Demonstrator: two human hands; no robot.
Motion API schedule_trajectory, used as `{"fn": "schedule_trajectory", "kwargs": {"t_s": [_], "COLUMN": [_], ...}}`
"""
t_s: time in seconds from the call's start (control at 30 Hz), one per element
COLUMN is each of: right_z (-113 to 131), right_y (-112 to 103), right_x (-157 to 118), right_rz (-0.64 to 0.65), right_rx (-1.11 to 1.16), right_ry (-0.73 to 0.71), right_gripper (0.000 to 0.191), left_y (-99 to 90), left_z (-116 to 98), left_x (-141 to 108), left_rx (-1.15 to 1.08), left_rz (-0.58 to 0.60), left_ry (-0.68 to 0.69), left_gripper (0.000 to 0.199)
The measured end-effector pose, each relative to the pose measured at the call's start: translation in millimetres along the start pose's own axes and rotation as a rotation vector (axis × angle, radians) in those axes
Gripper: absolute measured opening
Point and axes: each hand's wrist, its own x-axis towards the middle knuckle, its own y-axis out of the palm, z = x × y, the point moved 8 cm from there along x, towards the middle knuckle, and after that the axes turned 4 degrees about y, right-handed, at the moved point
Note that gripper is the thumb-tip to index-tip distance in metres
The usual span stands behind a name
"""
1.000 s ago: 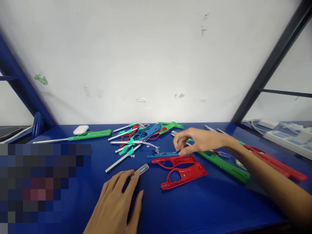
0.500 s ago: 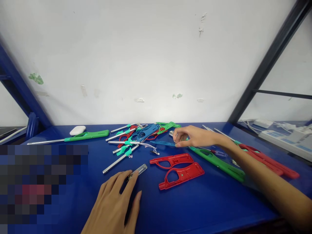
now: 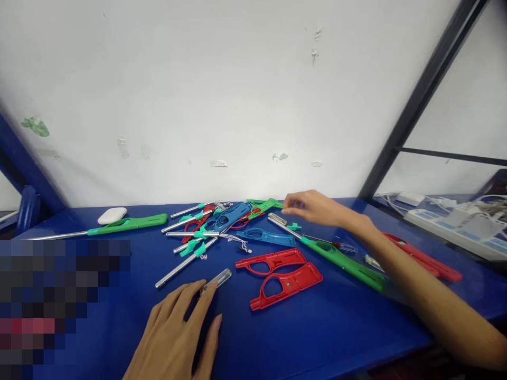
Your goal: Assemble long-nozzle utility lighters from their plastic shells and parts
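My left hand (image 3: 180, 327) lies on the blue table with its fingers spread, the fingertips at a clear plastic piece (image 3: 219, 279). Over the back of the table my right hand (image 3: 311, 207) hovers with curled fingers; whether anything is between them is hidden. Just below it and to the left lies a blue handle shell (image 3: 273, 238). Two red handle shells (image 3: 295, 284) rest in front of that. A green lighter (image 3: 344, 262) lies under and beside my right forearm. Metal tubes with teal parts (image 3: 190, 264) and more shells (image 3: 237, 214) are piled at the back centre.
A white case (image 3: 112, 215) and another green lighter (image 3: 134, 224) lie at the back left. Red lighters (image 3: 431, 261) are on the right, beyond my forearm. White power strips (image 3: 459, 229) sit behind a dark metal frame (image 3: 420, 89).
The blue handle shell has left my right hand and now lies flat on the table. My right hand has risen and moved back. The view has shifted slightly.
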Motion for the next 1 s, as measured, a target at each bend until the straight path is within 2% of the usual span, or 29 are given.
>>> {"fn": "schedule_trajectory", "kwargs": {"t_s": [0.07, 0.13, 0.23, 0.3, 0.37, 0.5, 0.6, 0.7, 0.83, 0.9, 1.0], "right_z": [-16, -25, -24, -19, -15, -11, -7, -1, 14, 27, 49], "right_y": [-9, -9, -5, -4, -4, -9, -12, -12, -4, 4, 22], "right_x": [0, -1, -2, -3, -3, -3, -5, -6, -5, -5, -7], "right_rz": [-0.039, -0.02, 0.025, 0.024, 0.008, -0.05, -0.106, -0.146, -0.151, -0.1, 0.041], "right_rx": [-0.051, -0.081, -0.097, -0.106, -0.118, -0.136, -0.128, -0.103, -0.046, 0.003, 0.082], "right_ry": [0.046, 0.053, 0.024, 0.015, 0.022, 0.068, 0.086, 0.069, -0.011, -0.08, -0.185], "right_gripper": [0.028, 0.026, 0.026, 0.027, 0.028, 0.027, 0.026, 0.028, 0.03, 0.03, 0.031], "left_y": [3.0, 5.8, 9.6, 10.1, 8.0, 6.4, 5.9, 4.5, -2.0, -5.0, -9.8], "left_z": [2, 4, 6, 3, -7, -37, -47, -48, -42, -40, -39], "left_x": [-2, -5, -8, -6, -1, 7, 10, 9, 7, 7, 8], "left_rx": [-0.016, -0.039, -0.047, -0.028, -0.005, 0.028, 0.032, 0.023, -0.023, -0.041, -0.05], "left_rz": [-0.01, -0.011, 0.011, 0.018, 0.001, 0.029, 0.073, 0.083, 0.013, -0.018, -0.066], "left_ry": [-0.013, -0.028, -0.054, -0.024, 0.104, 0.452, 0.558, 0.575, 0.535, 0.513, 0.499], "left_gripper": [0.039, 0.041, 0.048, 0.053, 0.054, 0.052, 0.045, 0.041, 0.038, 0.036, 0.035]}}
